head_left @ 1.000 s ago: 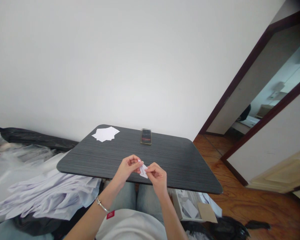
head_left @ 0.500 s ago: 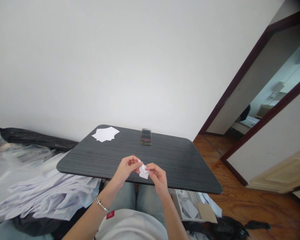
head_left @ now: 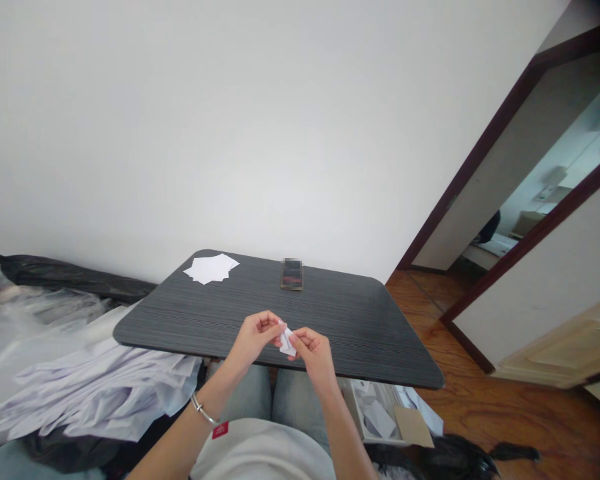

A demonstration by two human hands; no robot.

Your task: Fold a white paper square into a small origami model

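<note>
A small folded piece of white paper (head_left: pixel 287 341) is held between my two hands, just above the front edge of the dark table (head_left: pixel 360 320). My left hand (head_left: pixel 256 337) pinches its upper left side between thumb and fingers. On the right side, my right hand (head_left: pixel 314 350) grips the same paper with thumb and fingertips. Parts of the paper are hidden behind the fingers. A loose stack of white paper sheets (head_left: pixel 211 269) lies at the table's far left corner.
Near the table's back edge lies a dark rectangular item (head_left: pixel 292 275), partly blurred out. An open box (head_left: pixel 380 417) with white papers stands below the front right. Piled white cloth or sheets (head_left: pixel 100 393) lie left of the table. The white wall (head_left: pixel 280 133) rises behind it.
My right thumb and fingers have shifted slightly on the folded paper, and less of it shows between my hands. The left hand has barely moved.
</note>
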